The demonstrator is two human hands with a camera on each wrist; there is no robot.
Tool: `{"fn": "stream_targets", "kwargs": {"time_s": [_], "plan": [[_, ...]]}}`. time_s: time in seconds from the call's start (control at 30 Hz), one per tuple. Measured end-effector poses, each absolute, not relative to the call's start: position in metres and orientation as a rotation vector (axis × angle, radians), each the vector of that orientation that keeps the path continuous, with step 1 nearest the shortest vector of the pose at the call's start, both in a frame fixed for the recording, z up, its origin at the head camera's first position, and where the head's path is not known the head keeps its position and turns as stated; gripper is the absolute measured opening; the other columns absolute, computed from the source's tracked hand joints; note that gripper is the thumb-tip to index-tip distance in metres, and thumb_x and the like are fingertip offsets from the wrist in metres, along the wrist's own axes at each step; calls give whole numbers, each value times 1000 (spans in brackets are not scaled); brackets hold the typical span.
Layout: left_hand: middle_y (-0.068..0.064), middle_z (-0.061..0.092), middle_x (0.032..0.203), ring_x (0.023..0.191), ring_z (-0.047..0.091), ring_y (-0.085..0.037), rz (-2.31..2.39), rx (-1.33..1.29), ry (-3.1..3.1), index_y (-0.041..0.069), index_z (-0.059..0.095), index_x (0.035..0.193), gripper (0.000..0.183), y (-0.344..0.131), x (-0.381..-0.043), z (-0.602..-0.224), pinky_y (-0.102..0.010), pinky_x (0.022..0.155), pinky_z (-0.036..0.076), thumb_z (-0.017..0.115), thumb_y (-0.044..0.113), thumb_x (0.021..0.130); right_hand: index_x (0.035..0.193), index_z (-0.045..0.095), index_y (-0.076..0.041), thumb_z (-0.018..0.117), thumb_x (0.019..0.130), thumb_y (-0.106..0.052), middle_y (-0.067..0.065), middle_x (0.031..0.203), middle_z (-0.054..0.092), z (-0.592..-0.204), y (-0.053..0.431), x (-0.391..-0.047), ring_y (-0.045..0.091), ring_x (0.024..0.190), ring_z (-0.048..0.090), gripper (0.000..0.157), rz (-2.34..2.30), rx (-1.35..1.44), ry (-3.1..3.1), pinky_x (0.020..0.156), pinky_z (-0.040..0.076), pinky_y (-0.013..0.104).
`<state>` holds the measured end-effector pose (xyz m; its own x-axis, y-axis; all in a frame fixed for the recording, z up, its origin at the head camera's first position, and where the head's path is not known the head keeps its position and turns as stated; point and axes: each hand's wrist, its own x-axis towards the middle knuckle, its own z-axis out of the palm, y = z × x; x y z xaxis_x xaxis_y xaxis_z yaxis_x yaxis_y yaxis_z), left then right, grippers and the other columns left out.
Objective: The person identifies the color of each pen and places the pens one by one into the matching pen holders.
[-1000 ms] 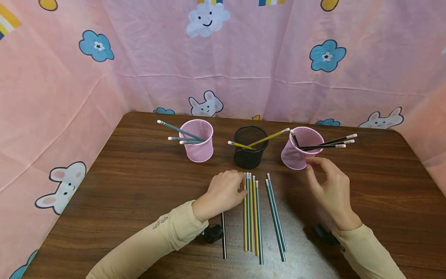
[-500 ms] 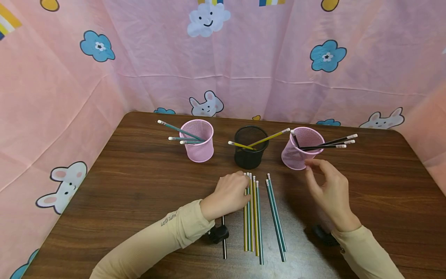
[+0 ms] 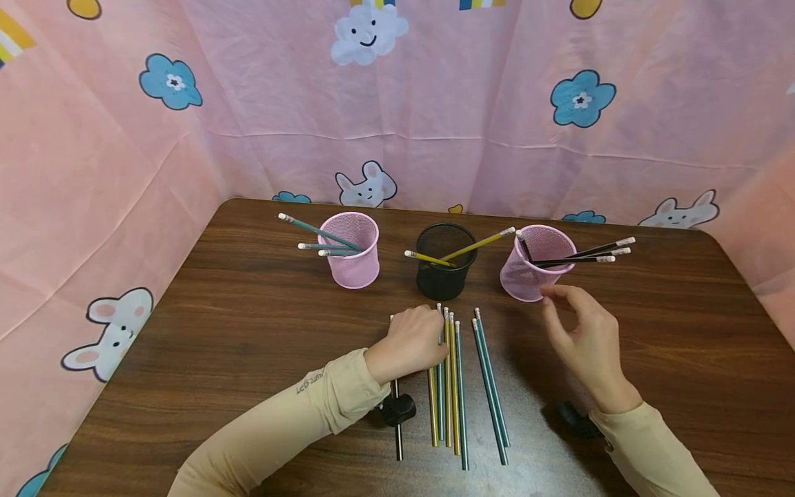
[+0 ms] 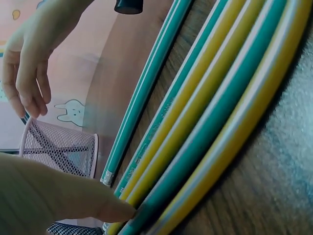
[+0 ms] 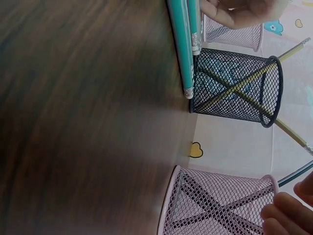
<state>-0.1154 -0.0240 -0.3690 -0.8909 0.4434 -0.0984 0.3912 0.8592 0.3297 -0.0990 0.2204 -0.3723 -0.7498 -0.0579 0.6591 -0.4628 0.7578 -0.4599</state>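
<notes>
In the head view my left hand (image 3: 413,339) bends down over the eraser ends of a row of yellow and teal pencils. Its thumb (image 4: 115,208) lies against a teal pencil (image 4: 215,117) beside the outermost yellow pencil (image 3: 434,411); the other fingertips are hidden, and I cannot tell whether they pinch a pencil. Under the wrist lies a black pencil (image 3: 399,442). My right hand (image 3: 586,345) hovers with thumb and index finger apart, holding nothing, its fingertips close to the right pink mesh cup (image 3: 524,279), which holds several black pencils (image 3: 602,248).
A black mesh cup (image 3: 442,281) with yellow pencils stands at the middle. To its left is another pink mesh cup (image 3: 357,269) holding teal pencils. Two teal pencils (image 3: 491,386) lie apart, right of the row. A printed pink cloth (image 3: 472,90) hangs behind the wooden table (image 3: 261,290).
My left hand has shifted right onto the pencil row. The outermost yellow pencil and the teal one beside it have slid slightly left. My right hand has stayed almost still.
</notes>
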Motion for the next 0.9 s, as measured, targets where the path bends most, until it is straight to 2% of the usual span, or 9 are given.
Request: {"fn": "stream_targets", "kwargs": {"time_s": [0.23,0.43,0.7,0.9], "plan": [[4,37,52,46,38,-12,432,573,2836,16,38,49,43,-24,-119,-369,-29,37,31,69,20,79,97,70,-1,64,79,3,12,92,71,-373,220,-99,26,78,66,19,813,395,-2297,74,42,21],[3,38,52,47,39,-13,453,537,2838,16,39,51,39,-25,-120,-372,-30,39,32,64,14,81,98,69,-1,64,80,3,12,93,71,-374,220,-99,26,79,65,19,818,400,-2312,74,42,20],[6,31,46,45,34,-13,659,432,2784,17,36,46,48,-30,-116,-375,-27,41,28,61,26,87,97,69,-1,65,79,4,12,91,71,-375,221,-98,26,78,65,19,810,401,-2309,74,42,20],[7,29,47,46,30,-11,877,426,2824,16,35,48,43,-40,-110,-373,-25,41,24,58,23,83,97,70,-3,65,79,3,11,91,71,-376,221,-98,25,78,65,19,803,393,-2312,73,42,21]]}}
